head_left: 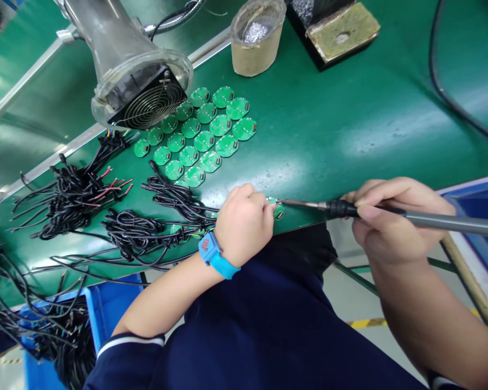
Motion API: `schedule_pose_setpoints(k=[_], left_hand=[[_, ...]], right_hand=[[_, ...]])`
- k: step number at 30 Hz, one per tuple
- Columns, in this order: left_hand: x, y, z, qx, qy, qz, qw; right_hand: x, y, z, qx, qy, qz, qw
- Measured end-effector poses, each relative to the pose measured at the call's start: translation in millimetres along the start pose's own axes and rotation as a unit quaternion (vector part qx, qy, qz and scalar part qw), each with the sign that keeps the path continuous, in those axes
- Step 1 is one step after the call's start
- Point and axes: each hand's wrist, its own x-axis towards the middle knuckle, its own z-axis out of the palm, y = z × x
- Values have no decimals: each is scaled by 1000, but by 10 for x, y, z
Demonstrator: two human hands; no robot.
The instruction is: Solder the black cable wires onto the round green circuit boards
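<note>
My right hand (pixel 398 216) is wrapped round the handle of a soldering iron (pixel 337 208), whose tip touches a small green circuit board (pixel 278 208) near the table's front edge. Beside that board my left hand (pixel 246 222) is closed, with its fingertips at the board's left side; what they pinch is too small to make out. A blue wrist strap (pixel 217 255) circles my left wrist. Coiled black cables (pixel 174 197) lie left of this hand, and wires run under it. Several green boards (pixel 203 141) lie in rows beyond.
A fume extractor with a fan (pixel 150 100) hangs over the back left. A tan cup (pixel 254 40) and a yellow sponge (pixel 344 32) in a holder stand at the back. Cable bundles (pixel 73 200) lie left, above a blue bin (pixel 116 303). A black cord (pixel 439 86) curves at the right.
</note>
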Motion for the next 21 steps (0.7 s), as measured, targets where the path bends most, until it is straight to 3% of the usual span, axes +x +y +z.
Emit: schedule_pose_setpoints(k=[10, 17, 21], left_hand=[[53, 70, -7, -8, -21, -59, 998], [130, 73, -58, -2, -70, -73, 995], [116, 60, -50, 6, -72, -66, 995]], right_hand=[[-6, 3, -20, -4, -28, -12, 1000], [36, 38, 6, 55, 48, -13, 997], [73, 30, 21, 93, 39, -3, 995]])
